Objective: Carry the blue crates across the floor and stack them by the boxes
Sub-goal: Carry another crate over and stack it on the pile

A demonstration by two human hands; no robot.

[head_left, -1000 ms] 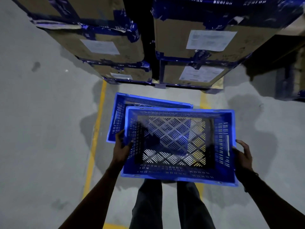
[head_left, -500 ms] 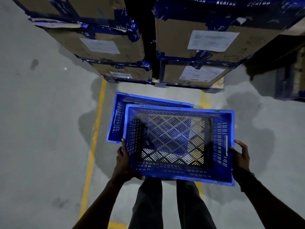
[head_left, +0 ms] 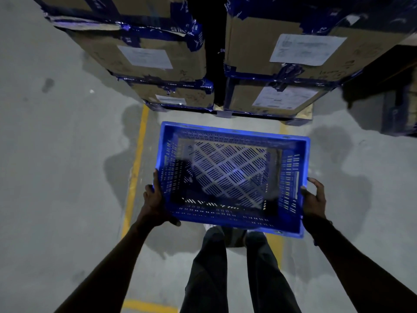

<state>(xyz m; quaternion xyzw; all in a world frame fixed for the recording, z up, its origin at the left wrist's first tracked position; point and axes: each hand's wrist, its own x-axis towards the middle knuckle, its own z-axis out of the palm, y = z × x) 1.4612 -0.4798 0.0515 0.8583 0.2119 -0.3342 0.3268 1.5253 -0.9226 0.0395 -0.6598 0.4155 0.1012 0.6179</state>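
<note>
The left hand and right hand grip opposite ends of a blue slotted crate. It sits just before 2 stacks of taped cardboard boxes.

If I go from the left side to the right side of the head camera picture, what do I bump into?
Yellow floor line → left hand → blue crate → right hand.
</note>
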